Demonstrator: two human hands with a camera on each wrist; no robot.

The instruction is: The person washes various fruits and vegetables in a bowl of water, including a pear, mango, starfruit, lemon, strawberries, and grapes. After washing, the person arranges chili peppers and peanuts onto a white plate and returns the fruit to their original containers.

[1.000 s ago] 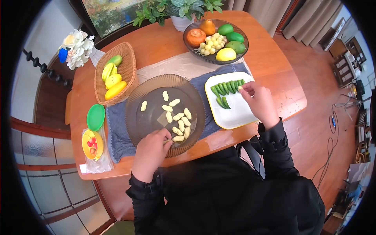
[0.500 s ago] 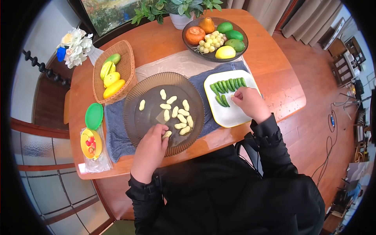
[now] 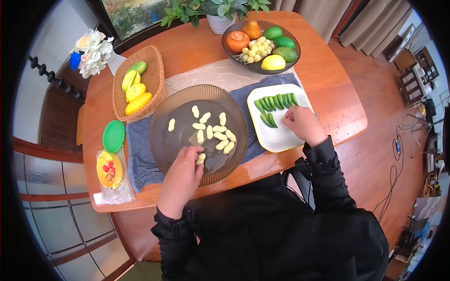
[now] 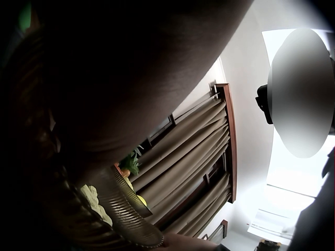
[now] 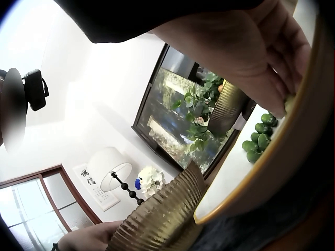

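Observation:
In the head view, my left hand (image 3: pixel 182 180) reaches over the near rim of the ribbed brown plate (image 3: pixel 160 154), thumb and finger pinching a peanut (image 3: pixel 201 159). Several other peanuts (image 3: pixel 209 132) lie loose on that plate. My right hand (image 3: pixel 304 124) is over the white yellow-rimmed tray (image 3: pixel 277 139), its bent fingertips beside two green peppers (image 3: pixel 268 120); a row of peppers (image 3: pixel 277 101) lies above them. The right wrist view shows a small pale green thing (image 5: pixel 289 103) between the right fingertips, mostly hidden. The left wrist view is dark, its fingertips hidden.
A wicker basket (image 3: pixel 156 90) of yellow and green fruit stands left; a dark fruit bowl (image 3: pixel 294 33) is at the back right. A green lid (image 3: pixel 113 136) and yellow cup (image 3: pixel 101 167) with red fruit sit at the left edge. A blue cloth (image 3: pixel 140 172) lies underneath.
My left hand has moved slightly up the plate with a peanut in its fingers, and some peanuts lie differently. My right hand has come down from the pepper row to beside the lower pair.

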